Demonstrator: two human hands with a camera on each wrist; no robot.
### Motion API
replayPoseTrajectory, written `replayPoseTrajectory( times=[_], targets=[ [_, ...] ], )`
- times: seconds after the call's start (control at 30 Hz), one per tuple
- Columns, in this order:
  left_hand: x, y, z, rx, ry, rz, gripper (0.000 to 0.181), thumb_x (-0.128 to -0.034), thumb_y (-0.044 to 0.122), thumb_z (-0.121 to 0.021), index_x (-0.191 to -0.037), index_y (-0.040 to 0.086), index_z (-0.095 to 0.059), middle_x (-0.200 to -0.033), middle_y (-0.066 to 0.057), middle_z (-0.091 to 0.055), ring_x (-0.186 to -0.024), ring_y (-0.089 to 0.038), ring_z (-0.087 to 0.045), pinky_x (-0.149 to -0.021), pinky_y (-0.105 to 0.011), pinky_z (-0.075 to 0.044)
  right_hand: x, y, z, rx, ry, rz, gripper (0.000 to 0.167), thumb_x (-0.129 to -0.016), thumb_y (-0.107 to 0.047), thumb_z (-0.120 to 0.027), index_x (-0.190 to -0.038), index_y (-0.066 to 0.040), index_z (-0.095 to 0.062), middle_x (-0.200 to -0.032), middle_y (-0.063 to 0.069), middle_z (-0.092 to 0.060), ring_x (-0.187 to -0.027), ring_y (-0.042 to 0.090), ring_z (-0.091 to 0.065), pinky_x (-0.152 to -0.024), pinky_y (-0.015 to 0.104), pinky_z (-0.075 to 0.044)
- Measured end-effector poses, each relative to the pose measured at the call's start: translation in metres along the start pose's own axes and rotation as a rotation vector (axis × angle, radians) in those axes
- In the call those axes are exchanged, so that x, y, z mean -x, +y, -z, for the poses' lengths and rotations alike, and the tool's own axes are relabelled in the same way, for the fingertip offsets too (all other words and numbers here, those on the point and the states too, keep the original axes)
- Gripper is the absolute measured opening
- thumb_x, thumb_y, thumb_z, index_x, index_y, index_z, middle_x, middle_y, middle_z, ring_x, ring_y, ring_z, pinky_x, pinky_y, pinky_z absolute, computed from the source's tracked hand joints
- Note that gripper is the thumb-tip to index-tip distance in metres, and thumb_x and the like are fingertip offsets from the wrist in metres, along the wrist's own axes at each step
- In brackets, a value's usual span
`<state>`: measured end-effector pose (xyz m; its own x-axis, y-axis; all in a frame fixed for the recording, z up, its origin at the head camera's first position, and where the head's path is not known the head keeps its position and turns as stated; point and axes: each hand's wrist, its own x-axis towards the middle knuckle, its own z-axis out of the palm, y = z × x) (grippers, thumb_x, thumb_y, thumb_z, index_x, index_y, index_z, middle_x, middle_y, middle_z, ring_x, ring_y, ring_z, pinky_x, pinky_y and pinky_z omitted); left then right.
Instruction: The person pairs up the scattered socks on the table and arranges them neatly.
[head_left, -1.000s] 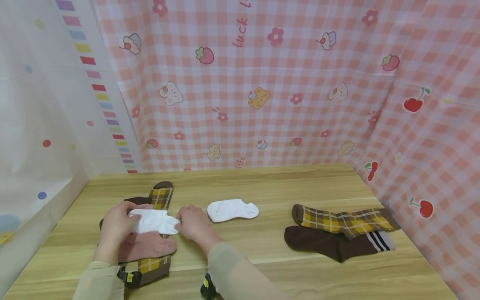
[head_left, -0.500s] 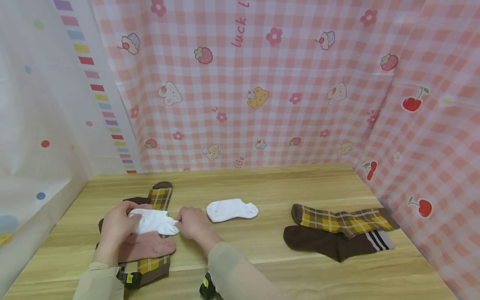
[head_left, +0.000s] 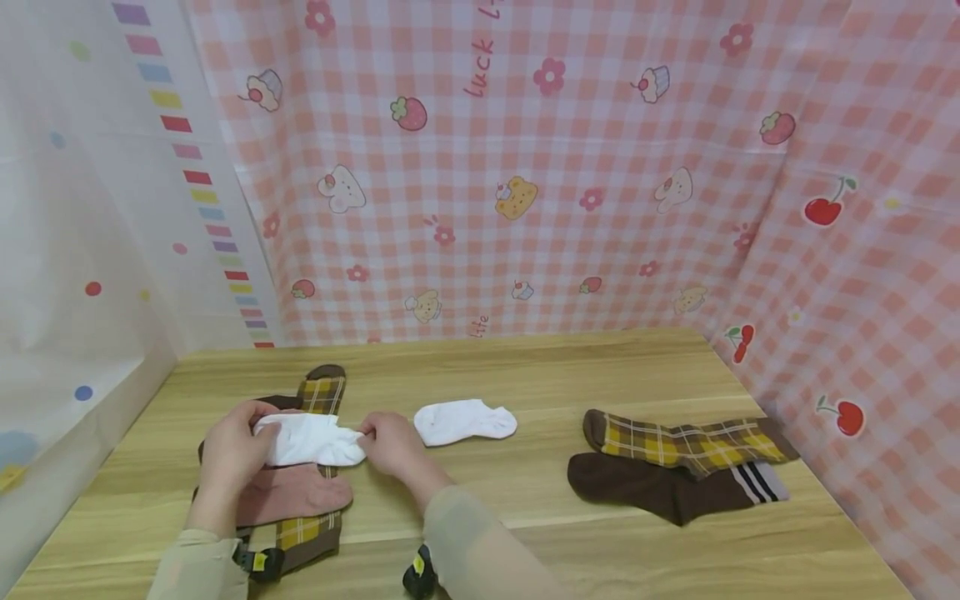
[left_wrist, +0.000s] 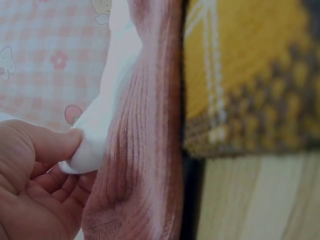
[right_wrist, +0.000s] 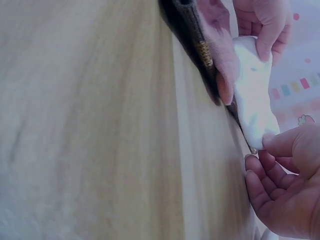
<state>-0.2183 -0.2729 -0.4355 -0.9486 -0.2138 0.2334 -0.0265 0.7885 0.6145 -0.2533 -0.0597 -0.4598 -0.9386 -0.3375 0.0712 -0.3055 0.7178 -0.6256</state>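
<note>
A white ankle sock (head_left: 307,442) is held just beyond the pink ribbed sock (head_left: 300,493), seen from the person's side; whether the two touch is hard to tell. It is plain white and low-cut, with a small notch in its far edge. Its middle is fairly smooth, while puckers and soft folds gather toward the right end; in the right wrist view, it shows as a narrow, gently curved strip.

The left hand (head_left: 236,446) pinches the left end, thumb on top and the other fingers curled beneath. The right hand (head_left: 393,442) pinches the opposite end between thumb and fingertips.

Under the pink ribbed sock is a yellow-and-brown plaid sock (head_left: 307,529). To its right lies a second white ankle sock (head_left: 465,421), and well to its right, another plaid sock (head_left: 675,442) beside a dark brown sock with a striped cuff (head_left: 667,487).
</note>
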Motion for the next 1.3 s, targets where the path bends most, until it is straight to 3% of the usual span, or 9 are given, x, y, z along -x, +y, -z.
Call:
replayPoseTrajectory(
  times=[0.4,0.63,0.87,1.07,1.3],
  targets=[
    [0.003,0.010,0.003,0.062,0.044,0.063,0.025,-0.0954,0.011,-0.063,-0.115,-0.004,-0.066,-0.109,-0.026,-0.066,-0.092,-0.037,-0.060,-0.071,-0.043,-0.047,0.004,0.005,0.008,-0.173,0.095,0.009,0.004,-0.091,-0.014,-0.071,-0.089,-0.011,-0.072,-0.079,-0.005,-0.064,-0.074,0.008,-0.056,-0.073,0.021,-0.047],
    [0.003,0.011,0.002,0.085,0.077,0.070,0.023,-0.0947,0.012,-0.065,-0.113,-0.002,-0.067,-0.106,-0.023,-0.067,-0.090,-0.033,-0.060,-0.069,-0.037,-0.046,0.005,0.002,0.016,-0.329,0.140,-0.020,0.005,-0.095,-0.016,-0.068,-0.094,-0.012,-0.071,-0.082,-0.006,-0.064,-0.072,0.005,-0.055,-0.067,0.021,-0.048],
    [0.003,0.013,0.003,0.130,0.093,0.096,0.026,-0.0981,0.020,-0.061,-0.114,0.000,-0.067,-0.107,-0.021,-0.067,-0.095,-0.033,-0.059,-0.073,-0.037,-0.045,0.003,0.000,0.022,-0.441,0.184,-0.036,0.006,-0.094,-0.015,-0.068,-0.097,-0.010,-0.072,-0.092,-0.002,-0.070,-0.079,0.006,-0.060,-0.073,0.022,-0.050],
    [0.005,0.019,0.005,0.154,0.116,0.090,0.024,-0.0979,0.020,-0.062,-0.108,-0.001,-0.068,-0.103,-0.020,-0.066,-0.093,-0.032,-0.059,-0.073,-0.038,-0.045,0.003,0.000,0.029,-0.580,0.167,-0.047,0.008,-0.096,-0.011,-0.066,-0.098,-0.004,-0.070,-0.093,0.003,-0.070,-0.075,0.009,-0.063,-0.066,0.022,-0.054],
    [0.007,0.024,0.006,0.173,0.106,0.079,0.024,-0.0981,0.020,-0.061,-0.105,-0.003,-0.067,-0.100,-0.021,-0.066,-0.090,-0.033,-0.059,-0.073,-0.038,-0.046,0.005,0.000,0.037,-0.666,0.150,-0.060,0.009,-0.096,-0.007,-0.065,-0.100,0.000,-0.068,-0.092,0.005,-0.069,-0.078,0.010,-0.063,-0.073,0.031,-0.058]
  ],
)
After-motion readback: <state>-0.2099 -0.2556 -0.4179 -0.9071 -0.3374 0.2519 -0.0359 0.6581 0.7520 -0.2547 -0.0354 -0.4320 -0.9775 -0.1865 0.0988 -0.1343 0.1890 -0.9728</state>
